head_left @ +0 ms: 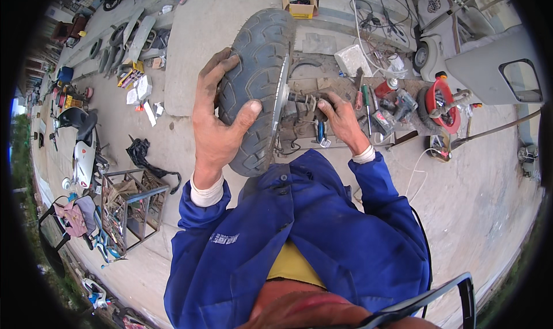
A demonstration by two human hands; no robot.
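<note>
Left fingers grasp the tyre; rightward, its axle points toward the nearer right fingers, whose grip I cannot tell.

left face of wheel hidden, glasses cut off below

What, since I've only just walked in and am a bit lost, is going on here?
A person in a blue jacket is handling a wheel with a black tyre. The left hand grips the tyre across its tread, thumb and fingers spread. The right hand is at the end of the axle; its exact grip is unclear. Farther right lie a green-handled screwdriver and a power tool.
</note>
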